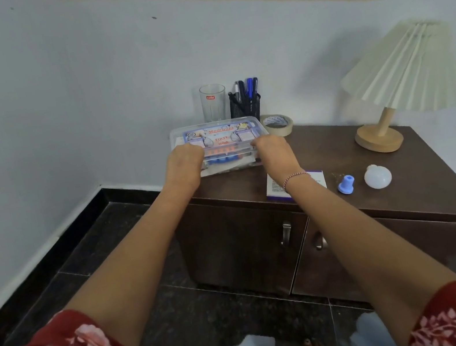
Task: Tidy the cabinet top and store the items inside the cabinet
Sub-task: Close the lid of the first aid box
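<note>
The clear plastic first-aid box with a printed blue and orange label (216, 136) sits at the left rear of the dark brown wooden cabinet top (338, 147), just in front of a clear drinking glass (213, 102) and a black mesh pen holder (245, 105). A roll of beige tape (277, 124) is close by its right corner. The box looks rigid and fairly light, though smooth-sided and likely slippery, with loose contents that could shift if tipped. To my eye, the two ends of its near long edge are the sensible hold. That is where both hands are: the left hand (185, 162) and right hand (273, 151) have fingers curled onto that edge, gripping it. Both arms are stretched forward, wrists bent down, and the cabinet's two doors (285, 234) below are closed.
</note>
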The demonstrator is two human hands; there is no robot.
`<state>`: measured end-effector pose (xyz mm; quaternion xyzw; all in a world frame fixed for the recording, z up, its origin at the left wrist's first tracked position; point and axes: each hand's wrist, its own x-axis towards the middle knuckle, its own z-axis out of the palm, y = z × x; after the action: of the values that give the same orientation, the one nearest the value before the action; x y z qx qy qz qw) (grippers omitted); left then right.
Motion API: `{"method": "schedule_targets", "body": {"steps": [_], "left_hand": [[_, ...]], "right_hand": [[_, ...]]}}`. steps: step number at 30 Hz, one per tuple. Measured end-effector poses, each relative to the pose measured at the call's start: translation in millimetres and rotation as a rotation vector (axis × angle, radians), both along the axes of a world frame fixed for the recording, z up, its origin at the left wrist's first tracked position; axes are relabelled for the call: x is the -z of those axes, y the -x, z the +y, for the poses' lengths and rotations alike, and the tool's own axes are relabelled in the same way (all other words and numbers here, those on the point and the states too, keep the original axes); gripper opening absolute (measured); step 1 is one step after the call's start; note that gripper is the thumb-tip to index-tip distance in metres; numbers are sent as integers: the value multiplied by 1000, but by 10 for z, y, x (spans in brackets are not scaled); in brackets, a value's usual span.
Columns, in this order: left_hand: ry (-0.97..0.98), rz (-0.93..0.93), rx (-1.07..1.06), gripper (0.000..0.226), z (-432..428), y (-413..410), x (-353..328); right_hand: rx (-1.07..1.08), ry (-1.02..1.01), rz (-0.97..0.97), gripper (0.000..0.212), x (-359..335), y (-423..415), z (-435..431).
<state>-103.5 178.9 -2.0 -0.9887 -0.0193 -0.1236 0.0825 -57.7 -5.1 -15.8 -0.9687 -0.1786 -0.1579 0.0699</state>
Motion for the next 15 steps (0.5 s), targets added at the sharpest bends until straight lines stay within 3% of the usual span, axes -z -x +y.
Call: {"method": "schedule_targets", "body": {"steps": [15], "left_hand": [[-26, -103, -10, 28, -8, -41, 90]], "right_hand": [[22, 107, -91, 32, 79, -78, 22]]}}
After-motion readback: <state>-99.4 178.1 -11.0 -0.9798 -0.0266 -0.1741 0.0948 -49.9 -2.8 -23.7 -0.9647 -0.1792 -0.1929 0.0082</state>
